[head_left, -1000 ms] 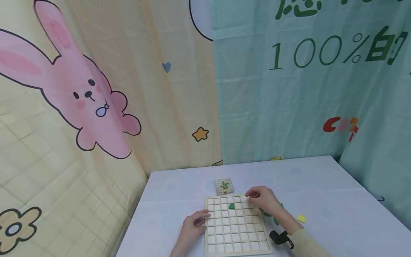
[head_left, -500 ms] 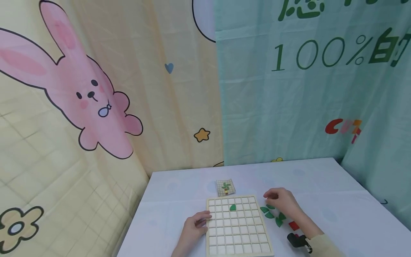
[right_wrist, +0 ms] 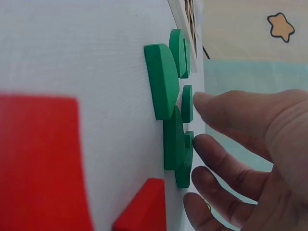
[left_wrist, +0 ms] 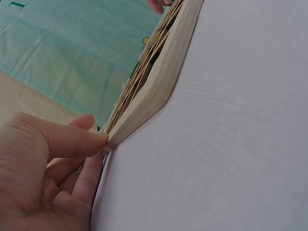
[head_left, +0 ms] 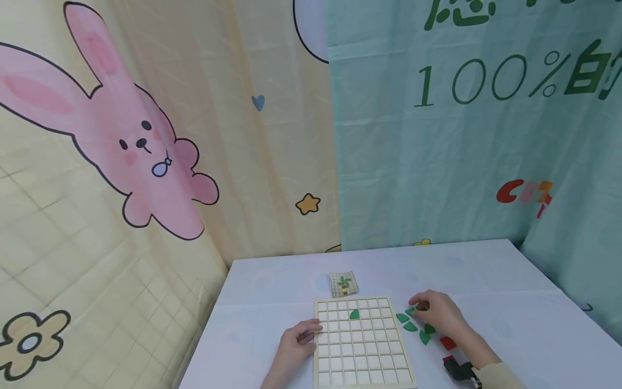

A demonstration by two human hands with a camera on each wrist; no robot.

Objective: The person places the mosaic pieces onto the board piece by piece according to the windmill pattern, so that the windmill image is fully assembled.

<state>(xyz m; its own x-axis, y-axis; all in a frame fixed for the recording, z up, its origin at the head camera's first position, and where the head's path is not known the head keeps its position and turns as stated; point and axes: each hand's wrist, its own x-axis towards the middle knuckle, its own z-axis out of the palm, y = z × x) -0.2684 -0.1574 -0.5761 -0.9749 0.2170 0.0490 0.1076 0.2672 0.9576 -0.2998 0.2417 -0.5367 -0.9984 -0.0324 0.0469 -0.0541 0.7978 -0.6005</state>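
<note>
A wooden grid board with white squares lies on the table. My left hand holds its left edge, with the thumb pressed against the wooden side in the left wrist view. One green quarter-round piece sits in a square near the top. Right of the board, my right hand hovers with loosely bent fingers over several loose green pieces. In the right wrist view its thumb and fingertips are close to a green piece, and I see nothing gripped between them.
Behind the board lies a small card with a gridded plant picture. A red piece is beside the right forearm, and another red piece looms close in the right wrist view. Printed curtains enclose the white table.
My right hand has moved from the board's top right corner rightward to the loose green pieces, which are now uncovered. The left hand stays at the board's edge.
</note>
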